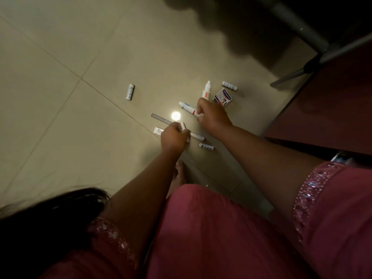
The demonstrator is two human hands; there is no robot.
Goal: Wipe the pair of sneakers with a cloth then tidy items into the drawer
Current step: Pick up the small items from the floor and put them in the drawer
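Note:
Small items lie scattered on the tiled floor (pixel 60 87). My left hand (pixel 174 137) is closed around a small white stick-shaped item (pixel 183 125), above a clear wrapped packet (pixel 158 130) and a grey ruler (pixel 161 118). My right hand (pixel 213 117) pinches the end of a white tube (pixel 187 107). Beyond it stand out a white dropper bottle (pixel 207 90), a small printed box (pixel 223 97) and a white battery (pixel 229 85). Another battery (pixel 130 92) lies apart at the left, a third (pixel 206 147) near my left wrist. No sneakers, cloth or drawer are in view.
A dark reddish furniture panel (pixel 322 109) runs along the right side. Grey metal chair legs (pixel 302 31) stand at the top right in shadow. A bare foot (pixel 179 174) rests below my left hand. A bright light spot (pixel 175 116) reflects off the floor.

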